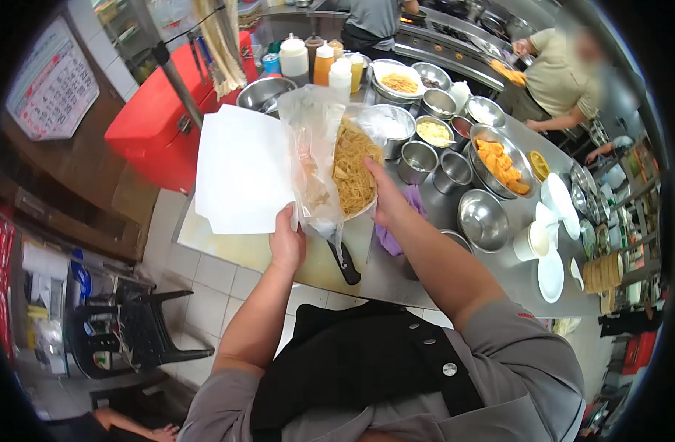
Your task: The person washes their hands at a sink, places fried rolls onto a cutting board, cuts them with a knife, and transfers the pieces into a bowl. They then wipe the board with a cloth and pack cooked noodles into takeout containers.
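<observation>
Over the cutting board (315,267), a white takeaway box (241,173) is held up with its lid folded open to the left. Brown noodles (354,173) fill the right part, and clear plastic film (311,121) lies along the middle. My left hand (286,243) is closed on the box's near edge, by the lid and the film. Gripping the right side is my right hand (382,193), thumb over the rim by the noodles and the other fingers hidden. Below the box, a knife (345,263) with a black handle lies on the board, its blade mostly covered.
Steel bowls (483,219) and ingredient pots stand to the right, with a purple cloth (389,239) near my right forearm. Sauce bottles (323,65) are behind the box. A red cooler (157,118) stands at left. Another person (562,74) works across the counter.
</observation>
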A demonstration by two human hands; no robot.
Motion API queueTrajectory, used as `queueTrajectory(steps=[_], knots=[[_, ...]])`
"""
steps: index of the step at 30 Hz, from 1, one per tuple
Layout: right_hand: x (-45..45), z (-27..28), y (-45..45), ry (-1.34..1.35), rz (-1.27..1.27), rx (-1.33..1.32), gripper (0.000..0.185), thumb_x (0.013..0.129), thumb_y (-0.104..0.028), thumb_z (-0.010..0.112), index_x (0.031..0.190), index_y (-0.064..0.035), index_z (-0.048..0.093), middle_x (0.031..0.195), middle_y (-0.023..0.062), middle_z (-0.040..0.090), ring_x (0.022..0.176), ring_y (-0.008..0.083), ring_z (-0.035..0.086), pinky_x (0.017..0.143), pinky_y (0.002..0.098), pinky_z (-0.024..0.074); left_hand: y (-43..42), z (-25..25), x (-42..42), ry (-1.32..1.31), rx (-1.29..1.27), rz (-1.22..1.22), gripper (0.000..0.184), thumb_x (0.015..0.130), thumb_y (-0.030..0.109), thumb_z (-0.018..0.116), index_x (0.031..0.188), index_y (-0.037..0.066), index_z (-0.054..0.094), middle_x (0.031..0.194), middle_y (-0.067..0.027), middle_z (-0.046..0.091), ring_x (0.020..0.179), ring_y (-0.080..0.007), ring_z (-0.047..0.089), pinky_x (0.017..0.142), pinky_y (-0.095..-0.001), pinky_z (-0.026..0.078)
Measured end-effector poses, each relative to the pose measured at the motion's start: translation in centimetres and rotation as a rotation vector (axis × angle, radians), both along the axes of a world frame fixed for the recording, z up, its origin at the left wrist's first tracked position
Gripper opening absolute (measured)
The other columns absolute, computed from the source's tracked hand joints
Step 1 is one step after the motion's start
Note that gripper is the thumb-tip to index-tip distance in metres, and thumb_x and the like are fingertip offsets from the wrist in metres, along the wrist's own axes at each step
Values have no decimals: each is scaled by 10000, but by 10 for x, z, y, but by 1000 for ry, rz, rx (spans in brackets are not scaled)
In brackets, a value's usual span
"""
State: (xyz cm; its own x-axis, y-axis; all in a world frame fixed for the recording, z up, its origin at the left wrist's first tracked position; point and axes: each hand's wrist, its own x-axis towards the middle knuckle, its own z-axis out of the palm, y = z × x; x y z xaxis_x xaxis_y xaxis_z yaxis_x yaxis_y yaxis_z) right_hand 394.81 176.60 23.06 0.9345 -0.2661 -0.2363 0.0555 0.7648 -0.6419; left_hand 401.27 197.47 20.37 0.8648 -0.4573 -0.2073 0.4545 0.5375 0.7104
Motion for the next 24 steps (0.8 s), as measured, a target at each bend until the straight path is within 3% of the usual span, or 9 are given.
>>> queueTrajectory(steps=[7,13,14,16,17,19,20,22,24], knots=[[-21,38,43,-25,88,-57,539,998,-391,538,1426,-73,456,1380,97,570,1230,247,573,1065,402,452,40,37,-50,-43,-85,234,355,957,211,524,1245,6,560,1217,-87,601,1161,-227,556,1086,-368,372],[-49,42,90,-51,327,-76,565,977,-414,559,1424,-84,460,1357,93,581,1227,253,572,1053,421,452,88,32,-130,-21,-13,549,373,950,194,530,1252,-25,537,1200,-96,610,1142,-232,565,1047,-363,411],[-54,41,99,-41,390,-70,570,973,-419,561,1424,-86,462,1354,94,583,1227,255,571,1052,426,451,101,7,-137,-9,100,595,393,943,209,550,1254,-30,527,1146,-125,632,1073,-258,599,980,-358,459],[-64,36,117,-46,528,-84,579,971,-439,542,1424,-85,467,1353,94,585,1230,261,569,1062,435,443,117,37,-200,-469,1387,539,428,847,24,586,1267,89,536,1114,-224,661,1021,-388,638,923,-436,497],[-68,30,126,-39,587,-91,579,977,-439,522,1430,-83,462,1363,94,579,1236,267,565,1065,438,441,125,34,-217,-451,1381,606,394,867,73,577,1260,76,548,1118,-204,660,1029,-362,630,924,-421,492],[-85,26,154,-72,709,-105,577,989,-436,486,1440,-77,453,1383,94,568,1248,276,558,1070,441,438,139,32,-246,-155,749,789,359,908,171,560,1246,49,571,1127,-164,659,1045,-310,614,926,-392,482],[-98,27,171,-107,759,-112,575,995,-433,469,1444,-73,448,1393,93,561,1254,280,555,1071,442,438,149,31,-266,-95,636,844,361,929,219,551,1239,36,582,1132,-144,658,1053,-284,606,927,-377,476],[-118,22,206,-82,869,-113,570,1001,-427,460,1443,-67,447,1398,94,558,1255,280,556,1066,441,442,168,14,-294,-128,517,984,486,962,397,505,1156,-27,641,1110,-59,652,1027,-181,586,915,-326,464],[-136,12,240,-86,976,-121,575,1007,-427,459,1453,-65,431,1418,91,540,1276,276,538,1074,436,433,196,3,-331,-87,512,1014,448,974,353,495,1168,-22,641,1087,-65,663,1005,-172,590,913,-318,458]])
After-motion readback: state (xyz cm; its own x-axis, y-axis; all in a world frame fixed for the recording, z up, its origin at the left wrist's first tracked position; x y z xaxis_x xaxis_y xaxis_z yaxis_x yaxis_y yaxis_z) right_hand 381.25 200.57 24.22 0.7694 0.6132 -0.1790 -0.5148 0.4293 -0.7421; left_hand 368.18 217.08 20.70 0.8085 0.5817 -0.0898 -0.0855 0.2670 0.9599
